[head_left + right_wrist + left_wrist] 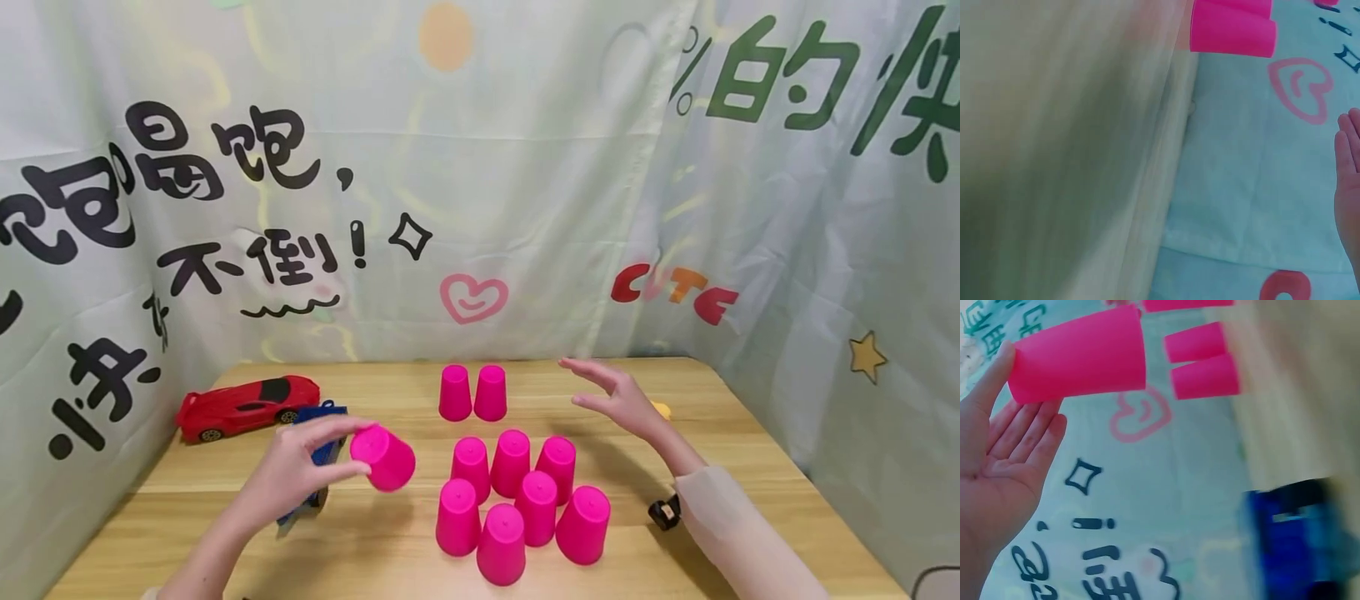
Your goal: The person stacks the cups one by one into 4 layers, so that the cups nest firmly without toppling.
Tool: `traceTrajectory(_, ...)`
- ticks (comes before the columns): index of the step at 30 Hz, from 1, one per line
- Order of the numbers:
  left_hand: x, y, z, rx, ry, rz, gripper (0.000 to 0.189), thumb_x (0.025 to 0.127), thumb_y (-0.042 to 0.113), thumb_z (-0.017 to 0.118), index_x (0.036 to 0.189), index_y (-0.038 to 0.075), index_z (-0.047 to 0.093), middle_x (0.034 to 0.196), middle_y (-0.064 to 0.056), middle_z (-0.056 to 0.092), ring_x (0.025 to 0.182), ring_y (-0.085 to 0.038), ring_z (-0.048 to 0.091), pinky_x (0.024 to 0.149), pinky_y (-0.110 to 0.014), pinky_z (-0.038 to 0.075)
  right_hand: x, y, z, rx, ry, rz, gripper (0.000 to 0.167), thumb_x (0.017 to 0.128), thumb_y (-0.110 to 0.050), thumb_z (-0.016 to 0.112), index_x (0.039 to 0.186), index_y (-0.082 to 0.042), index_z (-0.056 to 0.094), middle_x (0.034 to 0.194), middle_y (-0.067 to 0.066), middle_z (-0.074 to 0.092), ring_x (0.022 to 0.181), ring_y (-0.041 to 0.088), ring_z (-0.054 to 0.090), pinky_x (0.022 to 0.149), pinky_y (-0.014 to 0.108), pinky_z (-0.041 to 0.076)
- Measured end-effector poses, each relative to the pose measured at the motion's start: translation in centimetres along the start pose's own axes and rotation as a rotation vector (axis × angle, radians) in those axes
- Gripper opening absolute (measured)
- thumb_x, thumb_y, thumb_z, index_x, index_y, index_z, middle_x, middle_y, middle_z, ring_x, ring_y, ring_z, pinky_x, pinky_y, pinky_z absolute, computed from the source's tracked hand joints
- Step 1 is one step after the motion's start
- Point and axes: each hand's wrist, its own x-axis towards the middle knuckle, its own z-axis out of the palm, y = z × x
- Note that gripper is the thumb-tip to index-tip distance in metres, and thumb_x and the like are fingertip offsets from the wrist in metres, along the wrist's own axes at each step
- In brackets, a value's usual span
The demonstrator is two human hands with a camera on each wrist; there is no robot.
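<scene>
In the head view, my left hand (pixel 288 467) pinches a pink plastic cup (pixel 390 460) between thumb and fingers near its narrow closed end. The cup is tilted, raised over the left part of the table. The left wrist view shows this pink cup (pixel 1082 359) from the side, thumb on its narrow end. My right hand (pixel 618 404) hovers with fingers extended, holding nothing, to the right of two upside-down pink cups (pixel 491 393) at the back. Several more upside-down pink cups (pixel 501 546) stand in a loose cluster nearer the front.
A red toy car (pixel 251 407) sits at the table's back left. Partly behind my left hand is a blue toy vehicle (pixel 327 450). A small black object (pixel 664 512) and a yellow thing (pixel 662 410) lie by my right arm. A printed curtain (pixel 540 233) surrounds the wooden table (pixel 382 558).
</scene>
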Motion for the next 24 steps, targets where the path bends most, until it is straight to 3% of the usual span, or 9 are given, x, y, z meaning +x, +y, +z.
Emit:
traceTrajectory(3,1.8,0.6,-0.6,-0.009,0.046,0.018,0.045,0.071,0.021,0.087,0.113,0.016,0.072,0.106,0.000,0.076,0.101,0.006,0.066,0.084,-0.011,0.054,-1.7,-0.6,-0.3,0.008,-0.009,-0.069,0.054,0.086,-0.004,0.072,0.137,-0.003,0.054,0.138,0.021,0.057,0.127,-0.012,0.048,0.105,0.011,0.041)
traceTrajectory(7,4.6,1.4,-0.5,-0.047,0.066,-0.002,0.047,0.072,0.022,0.087,0.116,0.016,0.071,0.111,0.000,0.075,0.106,0.002,0.066,0.089,-0.012,0.053,-4.0,-1.5,-0.5,-0.009,-0.039,-0.110,0.056,0.083,-0.002,0.074,0.136,-0.005,0.056,0.136,0.018,0.059,0.127,-0.009,0.050,0.105,0.011,0.042)
traceTrajectory(10,6.9,2.1,0.2,-0.121,0.045,-0.022,0.047,0.074,0.025,0.085,0.118,0.017,0.070,0.114,0.001,0.074,0.110,-0.007,0.068,0.094,-0.022,0.055,-5.5,-2.4,-0.6,-0.036,-0.059,-0.138,0.057,0.080,-0.003,0.077,0.134,-0.007,0.058,0.134,0.014,0.062,0.127,-0.005,0.053,0.104,0.017,0.046)
traceTrajectory(16,11.8,3.4,3.2,-0.282,-0.040,-0.007,0.049,0.075,0.026,0.085,0.120,0.014,0.068,0.116,-0.005,0.073,0.113,-0.021,0.068,0.099,-0.034,0.054,-7.8,-3.3,-0.4,-0.110,-0.100,-0.173,0.058,0.074,-0.012,0.084,0.128,-0.012,0.063,0.125,0.008,0.069,0.120,0.000,0.060,0.099,0.022,0.053)
traceTrajectory(24,16.6,3.7,8.5,-0.348,-0.187,-0.010,0.047,0.078,0.029,0.083,0.121,0.017,0.068,0.121,-0.002,0.070,0.118,-0.021,0.066,0.099,-0.035,0.055,-9.4,-4.1,0.6,-0.136,-0.200,-0.182,0.057,0.077,-0.025,0.083,0.128,-0.013,0.064,0.124,0.010,0.069,0.116,0.012,0.065,0.097,0.029,0.055)
